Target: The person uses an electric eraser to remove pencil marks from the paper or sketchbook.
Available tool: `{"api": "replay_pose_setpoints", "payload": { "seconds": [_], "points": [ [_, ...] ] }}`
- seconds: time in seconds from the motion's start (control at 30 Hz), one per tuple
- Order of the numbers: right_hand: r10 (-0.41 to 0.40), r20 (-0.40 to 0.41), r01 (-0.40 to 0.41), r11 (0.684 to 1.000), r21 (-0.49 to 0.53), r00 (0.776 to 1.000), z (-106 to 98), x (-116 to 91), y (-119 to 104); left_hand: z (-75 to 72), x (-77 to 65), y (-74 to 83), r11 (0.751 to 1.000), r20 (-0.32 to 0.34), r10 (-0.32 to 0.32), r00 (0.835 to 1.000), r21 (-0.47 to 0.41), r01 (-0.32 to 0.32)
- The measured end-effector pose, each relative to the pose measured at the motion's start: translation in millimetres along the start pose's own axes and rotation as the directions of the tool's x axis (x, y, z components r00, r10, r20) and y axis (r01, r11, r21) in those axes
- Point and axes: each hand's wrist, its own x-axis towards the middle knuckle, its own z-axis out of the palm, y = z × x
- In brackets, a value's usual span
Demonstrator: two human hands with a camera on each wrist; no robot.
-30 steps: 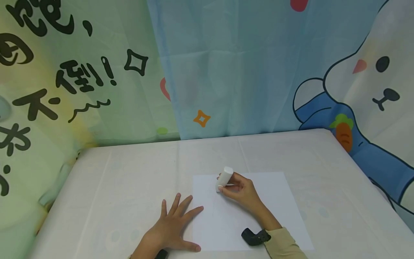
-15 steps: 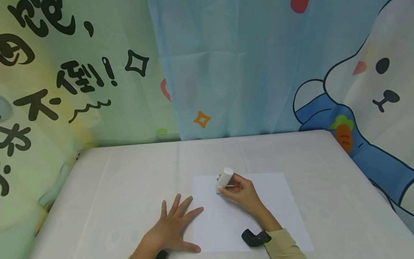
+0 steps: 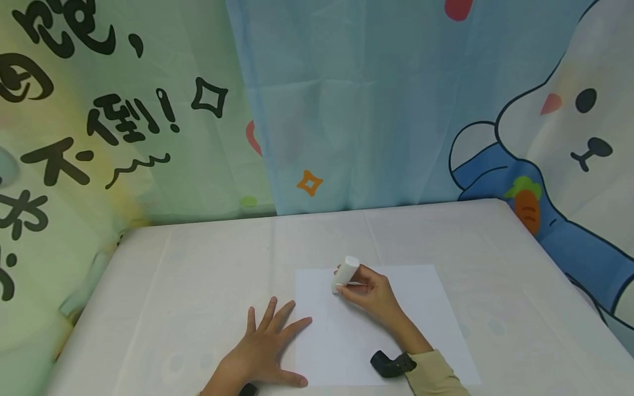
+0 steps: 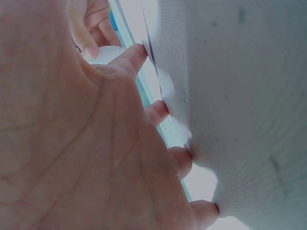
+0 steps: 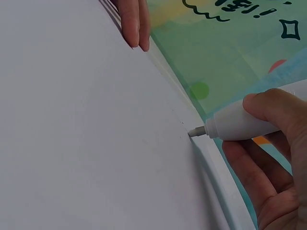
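My right hand (image 3: 375, 297) grips a white, thick-bodied electric eraser (image 3: 345, 274) between thumb and fingers, its body leaning over the paper. Up close in the right wrist view, the narrow tip (image 5: 196, 131) meets the white sheet of paper (image 5: 96, 124), with a few small dark specks beside it. My left hand (image 3: 262, 352) lies flat on the table with fingers spread, the index finger and thumb reaching the sheet's left edge. In the left wrist view its palm (image 4: 100, 143) hides much of the scene. Whether the paper bears faint marks is hard to tell.
A white cloth covers the table (image 3: 198, 264) under and around the sheet. Behind it hangs a printed curtain (image 3: 346, 110) with lettering and a cartoon animal. A black strap device (image 3: 391, 364) sits at my right wrist, over the paper's lower part.
The electric eraser has shifted very slightly to the right in the head view, its tip rising a little. My left hand keeps its place.
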Motion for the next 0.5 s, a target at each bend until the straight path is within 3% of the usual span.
{"api": "replay_pose_setpoints", "payload": {
  "seconds": [0.5],
  "points": [
    [-0.001, 0.009, 0.001, 1.0, 0.003, 1.0, -0.8, 0.0, -1.0, 1.3, 1.3, 0.2, 1.0, 0.001, -0.015, 1.0, 0.018, 0.015]
  ]
}}
